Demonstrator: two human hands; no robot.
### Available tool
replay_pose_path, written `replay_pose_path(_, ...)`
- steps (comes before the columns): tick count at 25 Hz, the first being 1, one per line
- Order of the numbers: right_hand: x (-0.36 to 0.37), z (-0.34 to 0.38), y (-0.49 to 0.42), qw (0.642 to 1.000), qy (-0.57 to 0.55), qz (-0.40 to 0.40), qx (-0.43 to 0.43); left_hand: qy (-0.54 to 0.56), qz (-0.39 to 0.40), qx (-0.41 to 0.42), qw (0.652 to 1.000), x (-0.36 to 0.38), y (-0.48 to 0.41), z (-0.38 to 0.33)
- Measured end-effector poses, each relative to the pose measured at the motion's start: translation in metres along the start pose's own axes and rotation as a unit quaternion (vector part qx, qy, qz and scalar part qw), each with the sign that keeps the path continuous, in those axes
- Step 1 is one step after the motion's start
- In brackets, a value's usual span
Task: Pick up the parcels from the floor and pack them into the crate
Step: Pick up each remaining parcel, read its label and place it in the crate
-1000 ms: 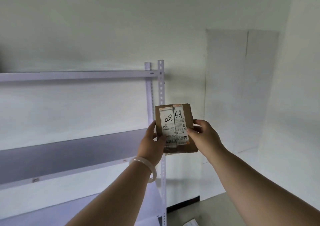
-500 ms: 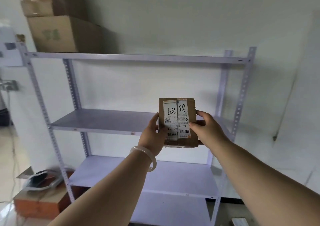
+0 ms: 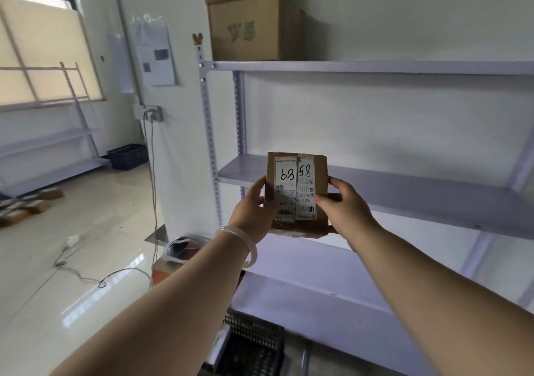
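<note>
We hold a small cardboard parcel [image 3: 297, 192] in the air with both hands, in front of the metal shelving unit [image 3: 404, 191]. Our left hand [image 3: 254, 211] closes on the left edge of the parcel, with the thumb on the front face, and our right hand [image 3: 344, 205] closes on the right edge, with the thumb over the lower part of the white shipping labels [image 3: 294, 185]. So the grip is closed on the parcel from both sides, and the parcel stands nearly upright between the two hands. The labels face us and carry black handwritten numbers. A pale bangle [image 3: 245, 243] sits on the left wrist, just below the grip. Well below the grip, near the bottom edge of the view, we see a dark plastic crate [image 3: 254, 344] on the floor. Above the grip, on the top shelf, there is a large cardboard box [image 3: 248, 29]. Far to the left of the grip, another dark crate [image 3: 128, 156] stands by the wall, and cables [image 3: 86, 274] lie on the shiny floor [image 3: 72, 303].
</note>
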State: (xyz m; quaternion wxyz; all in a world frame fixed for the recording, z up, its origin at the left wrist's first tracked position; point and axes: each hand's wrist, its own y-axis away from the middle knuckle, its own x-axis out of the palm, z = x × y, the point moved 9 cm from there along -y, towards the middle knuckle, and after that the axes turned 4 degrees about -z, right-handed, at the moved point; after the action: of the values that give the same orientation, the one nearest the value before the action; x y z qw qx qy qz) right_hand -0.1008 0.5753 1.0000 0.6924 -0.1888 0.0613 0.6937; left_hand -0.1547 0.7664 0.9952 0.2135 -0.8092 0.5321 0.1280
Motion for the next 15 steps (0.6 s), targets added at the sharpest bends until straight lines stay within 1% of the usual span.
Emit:
replay_pose_path(3,0.066,0.001,-0.005,0.999,0.006,0.03,0.01,0.001,-0.009,-0.03,1.0,-0.039,-0.018,0.047)
replay_pose_path(6,0.117,-0.008,-0.023,0.998,0.011,0.056,0.022,0.007,-0.009,-0.059,0.998,-0.056,-0.039,0.094)
replay_pose_path(11,0.186,-0.039,-0.071,0.994,0.03,0.094,0.04,0.027,-0.001,-0.104,0.994,-0.055,-0.092,0.162)
replay_pose_path(15,0.221,-0.063,-0.11,0.991,0.038,0.111,0.068,0.036,0.008,-0.145,0.989,-0.047,-0.13,0.197)
